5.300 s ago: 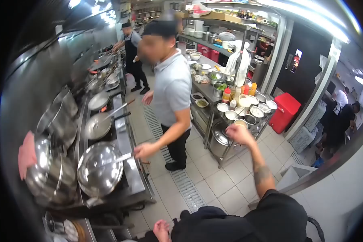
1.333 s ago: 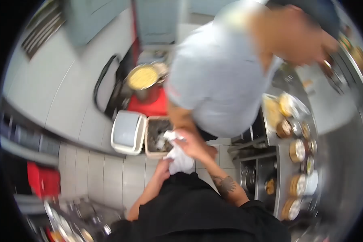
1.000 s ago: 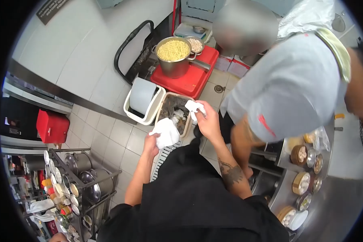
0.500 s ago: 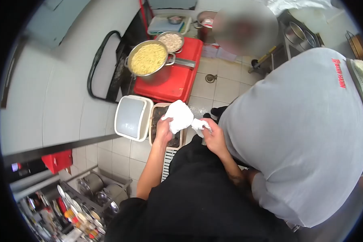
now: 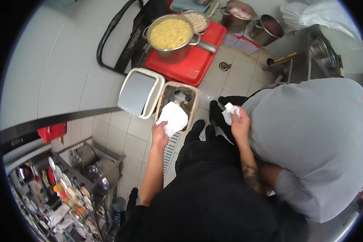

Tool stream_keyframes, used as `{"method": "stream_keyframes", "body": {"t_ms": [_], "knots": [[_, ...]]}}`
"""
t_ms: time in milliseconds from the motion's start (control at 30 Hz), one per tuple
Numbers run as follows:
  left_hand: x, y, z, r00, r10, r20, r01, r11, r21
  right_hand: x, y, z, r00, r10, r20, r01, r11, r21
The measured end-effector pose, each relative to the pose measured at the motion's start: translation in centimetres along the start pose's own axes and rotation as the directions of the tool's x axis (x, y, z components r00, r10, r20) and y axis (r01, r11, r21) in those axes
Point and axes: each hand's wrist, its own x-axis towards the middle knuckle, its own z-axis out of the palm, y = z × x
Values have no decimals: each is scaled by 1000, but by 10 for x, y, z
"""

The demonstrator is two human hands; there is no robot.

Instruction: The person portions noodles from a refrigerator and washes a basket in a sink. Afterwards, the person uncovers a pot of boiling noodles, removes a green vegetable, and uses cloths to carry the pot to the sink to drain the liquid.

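My left hand (image 5: 160, 133) pinches the lower left edge of a crumpled white sheet (image 5: 174, 119); whether it is cloth or paper I cannot tell. The sheet hangs over the near part of a waste bin (image 5: 195, 99) with a pale pinkish rim. Dark refuse and a whitish crumpled piece (image 5: 180, 97) show inside the bin. Farther right, my right hand (image 5: 240, 123) is closed on a smaller white wad (image 5: 230, 112). A narrow grey piece beside the wad is too small to name.
A lidded white bin (image 5: 137, 92) adjoins the waste bin. Beyond are a red lid (image 5: 185, 70), a pot of yellow noodles (image 5: 170, 34) and a pan of pale food (image 5: 195, 21). A person in grey (image 5: 310, 141) bends close on my right. Shelves of utensils (image 5: 64, 193) stand lower left.
My hands have moved apart: the right went to the right with its wad, the left slightly down and left with its sheet. The view has shifted, and more of the bin's inside shows.
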Motion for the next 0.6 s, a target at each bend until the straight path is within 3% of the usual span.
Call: {"method": "stream_keyframes", "body": {"t_ms": [133, 200, 333, 400, 533, 600], "knots": [[-25, -20, -53, 988, 62, -139, -78, 991, -112, -7, 25, -5, 997, 49, 57, -41, 989, -144], [-42, -30, -74, 979, 74, -188, -101, 985, -137, -10, 27, -5, 1000, -10, 15, 13, 973, -230], [-41, -60, -113, 972, -56, -228, 2, 974, -228, -12, 43, -2, 1000, 2, 1, -2, 961, -278], [-39, -65, -119, 976, -88, -200, 41, 974, -225, -11, 25, 9, 994, 110, 22, -106, 982, -156], [-10, -65, -111, 988, -146, -47, 138, 979, -148, -7, -18, 47, 990, 112, 85, -117, 992, 55], [5, -43, -85, 992, -111, 65, 116, 990, -78, 12, -63, 73, 996, -44, 80, 29, 983, 181]]}}
